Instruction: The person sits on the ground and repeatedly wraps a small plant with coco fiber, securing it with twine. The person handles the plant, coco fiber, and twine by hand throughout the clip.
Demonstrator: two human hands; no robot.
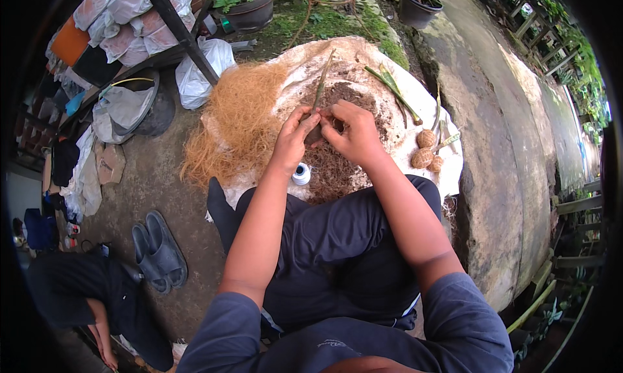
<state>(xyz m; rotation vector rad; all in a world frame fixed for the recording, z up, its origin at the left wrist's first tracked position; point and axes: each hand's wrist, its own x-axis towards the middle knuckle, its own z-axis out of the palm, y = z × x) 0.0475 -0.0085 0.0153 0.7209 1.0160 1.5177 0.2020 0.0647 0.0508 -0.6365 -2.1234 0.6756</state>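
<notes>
My left hand [293, 139] is closed round the lower part of a green plant cutting [322, 81], whose stem points up and away from me. My right hand [355, 134] meets it at the base, thumb and fingers pinched together; what they grip is too small to make out. A dark lump [314, 137] shows between the hands, partly hidden by fingers. Just below my left hand stands a white spool of thread [301, 174]. Dark crumbly soil [334, 175] lies under and around both hands.
A pale sack sheet [449, 154] carries tan coconut fibre [243, 107] at left, loose green stems [393, 91] and several string-wrapped brown balls [422, 157] at right. Potted plants [250, 10] stand beyond. Slippers [160, 251] and another person [107, 305] are at lower left.
</notes>
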